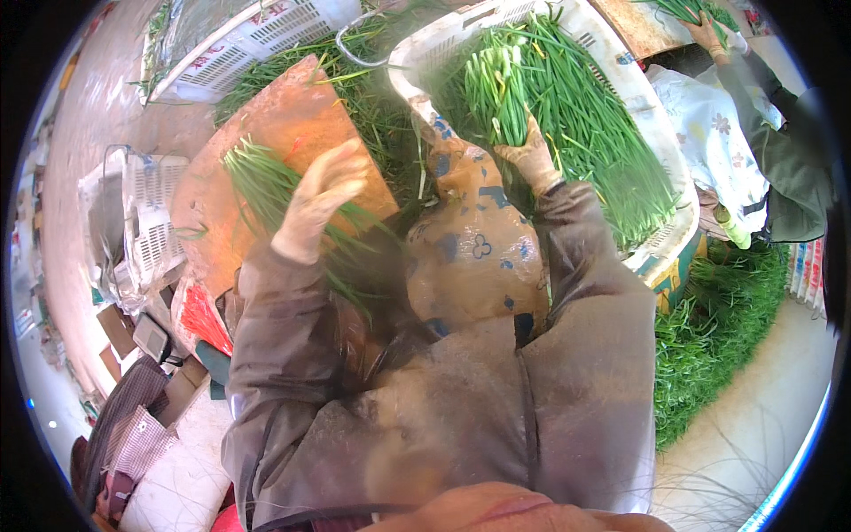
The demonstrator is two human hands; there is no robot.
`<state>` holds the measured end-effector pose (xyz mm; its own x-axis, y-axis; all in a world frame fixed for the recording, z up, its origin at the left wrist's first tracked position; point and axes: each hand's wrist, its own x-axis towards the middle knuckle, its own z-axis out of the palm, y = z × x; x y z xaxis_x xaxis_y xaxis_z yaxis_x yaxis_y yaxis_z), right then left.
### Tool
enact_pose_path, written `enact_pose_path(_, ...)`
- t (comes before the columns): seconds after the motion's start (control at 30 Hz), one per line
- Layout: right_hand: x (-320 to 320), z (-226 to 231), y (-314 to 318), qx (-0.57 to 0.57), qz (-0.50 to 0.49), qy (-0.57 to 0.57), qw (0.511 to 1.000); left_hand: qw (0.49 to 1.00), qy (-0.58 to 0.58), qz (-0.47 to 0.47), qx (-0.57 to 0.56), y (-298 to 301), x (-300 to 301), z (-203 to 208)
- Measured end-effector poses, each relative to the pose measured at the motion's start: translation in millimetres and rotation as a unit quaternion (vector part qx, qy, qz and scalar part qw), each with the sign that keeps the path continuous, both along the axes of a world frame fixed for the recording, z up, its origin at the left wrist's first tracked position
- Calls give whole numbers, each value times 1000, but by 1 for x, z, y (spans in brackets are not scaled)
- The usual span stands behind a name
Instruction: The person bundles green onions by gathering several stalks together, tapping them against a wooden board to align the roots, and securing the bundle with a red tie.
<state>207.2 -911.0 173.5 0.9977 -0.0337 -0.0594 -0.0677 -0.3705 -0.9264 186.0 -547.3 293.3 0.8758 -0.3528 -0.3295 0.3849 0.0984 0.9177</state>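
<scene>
My left hand (324, 197) is over a worn orange board (266, 111), fingers stretched out. Under and beside it lies a small bunch of long green chives (261, 177), its pale ends toward the far left; I see nothing gripped in that hand. At the white plastic crate (408, 75), my right hand (530, 158) is closed around a bunch of chives (496, 84) with the pale ends pointing away from me. More chives (589, 115) fill the crate in a thick layer.
A patterned brown apron (474, 253) covers my lap. Loose greens (355, 97) lie between board and crate, and a green heap (727, 328) at right. White baskets (155, 208) stand left. Another person's hand (706, 35) holds greens at far right.
</scene>
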Motion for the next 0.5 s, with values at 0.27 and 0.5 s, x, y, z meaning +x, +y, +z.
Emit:
enact_pose_path(0.27, -34, 26, 25, 89, 14, -121, 988, 997, -69, 19, 20, -186, 60, -28)
enact_pose_path(0.5, -47, 106, -11, -313, 157, 70, 934, 956, 29, 45, -288, -190, 62, -57)
